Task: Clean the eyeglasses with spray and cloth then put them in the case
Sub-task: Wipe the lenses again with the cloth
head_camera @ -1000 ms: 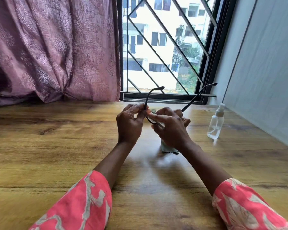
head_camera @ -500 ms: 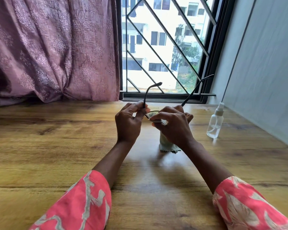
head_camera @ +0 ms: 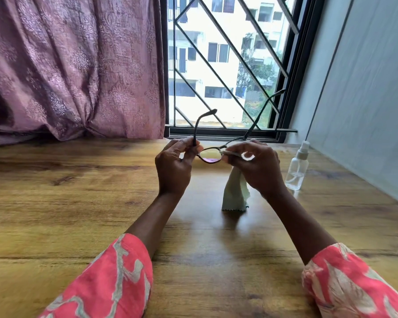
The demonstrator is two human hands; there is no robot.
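Eyeglasses [head_camera: 210,156] pinched in left hand [head_camera: 174,167] grip | right hand [head_camera: 260,167] presses cloth [head_camera: 236,191] on lens

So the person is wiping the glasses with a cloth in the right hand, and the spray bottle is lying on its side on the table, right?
Not quite. The spray bottle is standing upright on the table, not lying on its side, as the head view shows. The rest holds: the right hand wipes the glasses with the cloth.

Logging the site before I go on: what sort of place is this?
Probably a room in a home or flat: a wooden table pushed up to a barred window with a mauve curtain, and apartment blocks outside.
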